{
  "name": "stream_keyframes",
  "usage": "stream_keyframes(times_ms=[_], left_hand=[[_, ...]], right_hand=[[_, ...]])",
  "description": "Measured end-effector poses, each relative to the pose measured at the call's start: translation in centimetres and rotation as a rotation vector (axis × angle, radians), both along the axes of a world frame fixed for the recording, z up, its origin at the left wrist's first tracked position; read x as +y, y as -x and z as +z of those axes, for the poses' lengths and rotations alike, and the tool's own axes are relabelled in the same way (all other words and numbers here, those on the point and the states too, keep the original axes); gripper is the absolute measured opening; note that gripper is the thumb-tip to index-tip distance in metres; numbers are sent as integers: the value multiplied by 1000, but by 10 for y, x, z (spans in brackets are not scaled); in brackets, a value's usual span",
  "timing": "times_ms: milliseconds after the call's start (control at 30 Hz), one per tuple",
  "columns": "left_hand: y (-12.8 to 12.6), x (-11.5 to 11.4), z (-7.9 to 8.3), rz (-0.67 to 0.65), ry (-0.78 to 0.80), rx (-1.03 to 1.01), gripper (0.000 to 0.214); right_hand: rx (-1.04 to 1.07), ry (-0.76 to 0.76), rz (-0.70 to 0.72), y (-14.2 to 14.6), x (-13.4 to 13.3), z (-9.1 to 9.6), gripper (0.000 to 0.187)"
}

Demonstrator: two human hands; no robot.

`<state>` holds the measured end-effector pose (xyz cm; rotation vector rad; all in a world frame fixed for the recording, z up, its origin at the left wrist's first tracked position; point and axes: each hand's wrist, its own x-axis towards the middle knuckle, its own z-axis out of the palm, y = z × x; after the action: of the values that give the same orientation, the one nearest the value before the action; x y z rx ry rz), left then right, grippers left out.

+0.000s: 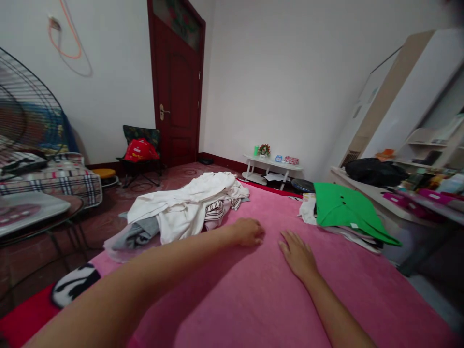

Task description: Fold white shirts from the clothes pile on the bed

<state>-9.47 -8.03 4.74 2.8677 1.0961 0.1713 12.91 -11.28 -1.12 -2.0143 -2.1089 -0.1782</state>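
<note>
Both my arms reach forward over a pink bed cover (253, 299). My left hand (248, 232) rests on the cover with its fingers curled down, holding nothing I can make out. My right hand (297, 253) lies flat on the cover, fingers stretched out and empty. Just beyond my left hand lies a loose heap of clothes (181, 208), mostly white with grey and striped pieces. To the right of my right hand sits a stack of folded clothes with a green garment (342, 210) on top.
A dark red door (177, 96) stands at the back left, with a folding chair holding a red bag (139, 151) beside it. A low white table (271, 166) is by the far wall. A fan (21, 106) and a plaid cushion are left; shelves and a desk are right.
</note>
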Motion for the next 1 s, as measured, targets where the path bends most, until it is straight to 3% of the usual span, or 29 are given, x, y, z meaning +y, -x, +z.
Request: stream_keyframes(times_ms=[67,200,267,333,433,500,633,700,800,900,1000], left_hand=[[38,-2,24,33,-71,23,38],[122,-1,61,317,-278,-13,49],[162,0,69,456,-261,-6,67],[195,1,71,565,-133,3,85],[221,4,65,617,23,1,84],[221,5,61,655,0,-32,70],[200,7,61,852,-47,-150,43],[189,11,70,921,-51,-199,42],[170,21,98,971,-99,-294,43],[125,25,133,923,-186,-412,45],[47,11,152,714,-209,-496,42]], right_hand=[[18,-12,16,-3,2,-1,49],[30,-36,38,-7,5,-3,50],[26,-43,40,-7,6,-4,50],[17,-45,40,-6,5,-3,50],[8,-43,32,-4,4,-2,49],[8,-39,24,-4,4,-2,50],[26,-33,13,-5,5,-4,49],[42,-37,14,-6,6,-6,49],[97,-62,37,-7,9,-10,48],[296,-109,80,-11,13,-11,48],[811,-197,38,-21,14,-8,59]])
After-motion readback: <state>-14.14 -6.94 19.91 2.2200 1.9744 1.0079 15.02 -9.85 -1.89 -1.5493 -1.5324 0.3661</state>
